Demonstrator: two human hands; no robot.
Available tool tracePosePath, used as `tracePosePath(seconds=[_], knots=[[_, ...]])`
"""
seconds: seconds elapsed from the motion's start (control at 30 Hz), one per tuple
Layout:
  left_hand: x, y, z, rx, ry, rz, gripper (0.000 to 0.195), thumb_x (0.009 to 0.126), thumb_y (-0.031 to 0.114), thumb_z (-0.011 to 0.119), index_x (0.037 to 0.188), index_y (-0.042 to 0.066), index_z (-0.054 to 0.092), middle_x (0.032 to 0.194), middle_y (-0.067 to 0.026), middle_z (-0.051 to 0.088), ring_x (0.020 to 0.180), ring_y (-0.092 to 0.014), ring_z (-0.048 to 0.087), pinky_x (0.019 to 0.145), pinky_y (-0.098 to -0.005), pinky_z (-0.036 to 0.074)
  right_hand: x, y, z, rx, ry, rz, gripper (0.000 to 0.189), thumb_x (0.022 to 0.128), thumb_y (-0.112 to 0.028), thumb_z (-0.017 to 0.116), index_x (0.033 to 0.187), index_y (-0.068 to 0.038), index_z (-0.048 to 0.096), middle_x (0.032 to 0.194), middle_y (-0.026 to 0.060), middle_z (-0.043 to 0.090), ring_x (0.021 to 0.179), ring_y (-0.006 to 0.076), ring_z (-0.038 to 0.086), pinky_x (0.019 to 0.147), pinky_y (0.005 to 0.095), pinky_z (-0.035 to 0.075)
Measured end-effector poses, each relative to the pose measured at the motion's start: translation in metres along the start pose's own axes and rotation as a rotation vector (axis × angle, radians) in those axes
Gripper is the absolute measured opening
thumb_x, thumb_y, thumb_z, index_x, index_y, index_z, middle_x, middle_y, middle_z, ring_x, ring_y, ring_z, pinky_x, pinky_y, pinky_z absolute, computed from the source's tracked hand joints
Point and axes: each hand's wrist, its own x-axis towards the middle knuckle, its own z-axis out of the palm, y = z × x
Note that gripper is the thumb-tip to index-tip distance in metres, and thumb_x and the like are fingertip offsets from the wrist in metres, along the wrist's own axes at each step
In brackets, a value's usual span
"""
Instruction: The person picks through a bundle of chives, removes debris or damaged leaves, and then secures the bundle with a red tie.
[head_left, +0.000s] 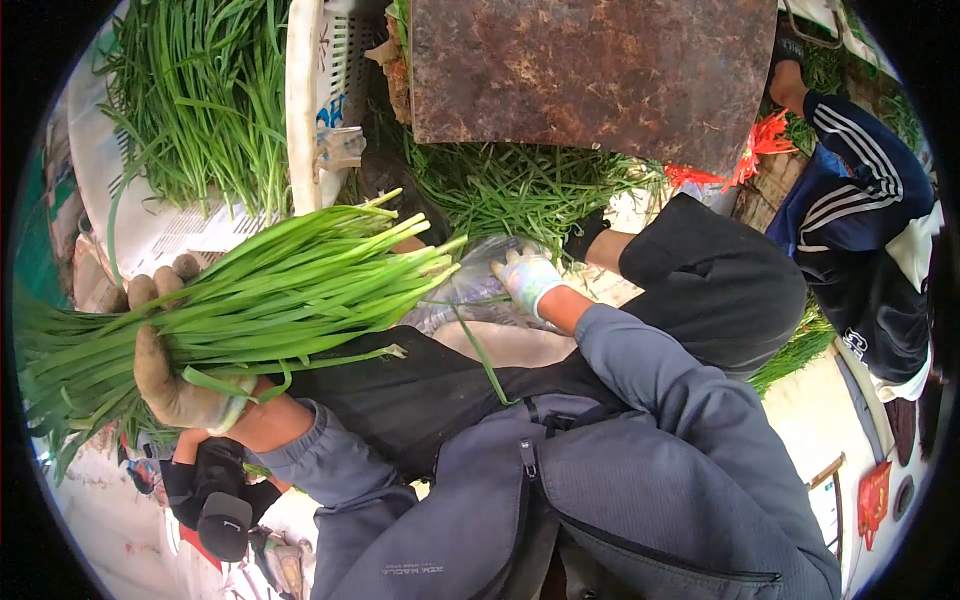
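Note:
My left hand (184, 360), in a soiled work glove, is closed around a large bundle of long green leafy stalks, like garlic chives (300, 292). Their pale cut ends point right, and the leaf tips trail off to the left edge. My right hand (527, 277), in a light patterned glove, is at a clear plastic bag (480, 274) between my knees; its fingers look spread, but whether they pinch the film I cannot tell. A single green leaf (480, 352) hangs below that hand against my dark trousers.
A white plastic basket (302, 112) holding more upright greens stands at upper left. A brown, stained board (592, 75) lies ahead, with loose greens (510, 187) beneath and red ties (765, 146) at its right corner. One person (862, 195) sits at right; another, in a dark cap (225, 525), is at lower left.

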Motion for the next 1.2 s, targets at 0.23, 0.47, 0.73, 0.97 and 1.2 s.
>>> tracePosePath(seconds=[0.23, 0.47, 0.73, 0.97, 1.2], knots=[[-0.021, -0.001, 0.011, -0.154, -0.044, 0.066, 0.037, 0.082, 0.004, 0.056, 0.118, 0.008, 0.046, 0.101, -0.0049, 0.049, 0.096, -0.023, 0.048, 0.106, -0.0462, 0.033, 0.004, -0.001, -0.011, 0.011, -0.072, 0.014, 0.044, 0.077, -0.016, 0.072, 0.119, -0.009, 0.064, 0.127, 0.0197, 0.057, 0.118, 0.0414, 0.054, 0.092, 0.0524, 0.051], [-0.069, 0.0, -0.024, -0.176, -0.095, 0.172, 0.04, 0.089, 0.011, 0.056, 0.128, 0.006, 0.051, 0.113, -0.0105, 0.064, 0.109, -0.03, 0.058, 0.104, -0.0546, 0.041, -0.023, -0.004, 0.03, -0.009, 0.248, -0.109, 0.028, 0.089, -0.018, 0.055, 0.111, -0.005, 0.066, 0.114, 0.0216, 0.063, 0.108, 0.04, 0.061, 0.09, 0.0459, 0.051], [-0.085, -0.017, 0.02, 0.005, 0.049, 0.094, 0.029, 0.082, 0.017, 0.07, 0.105, -0.001, 0.065, 0.092, -0.0165, 0.067, 0.081, -0.028, 0.065, 0.076, -0.0392, 0.056, -0.142, 0.004, -0.07, 0.401, 1.054, -0.059, 0.051, 0.079, -0.034, 0.072, 0.119, -0.003, 0.061, 0.11, 0.021, 0.067, 0.103, 0.0351, 0.065, 0.09, 0.0423, 0.051], [-0.119, -0.064, 0.131, -0.149, -0.069, -0.156, 0.03, 0.075, -0.002, 0.073, 0.104, -0.001, 0.065, 0.098, -0.0108, 0.067, 0.08, -0.025, 0.066, 0.074, -0.0375, 0.058, -0.234, -0.086, -0.14, 0.131, 1.066, -0.391, 0.126, 0.061, -0.051, 0.083, 0.148, 0.011, 0.016, 0.134, 0.036, 0.047, 0.128, 0.0424, 0.048, 0.107, 0.0389, 0.04], [-0.134, -0.093, 0.128, 0.254, -0.318, -0.083, 0.034, 0.089, 0.005, 0.061, 0.123, 0.002, 0.056, 0.109, -0.0129, 0.063, 0.098, -0.028, 0.063, 0.087, -0.0398, 0.053, -0.191, -0.022, -0.11, 1.131, 0.673, -0.75, 0.056, 0.07, -0.007, 0.078, 0.124, -0.004, 0.061, 0.108, 0.0042, 0.067, 0.097, 0.0137, 0.061, 0.09, 0.0308, 0.049]])
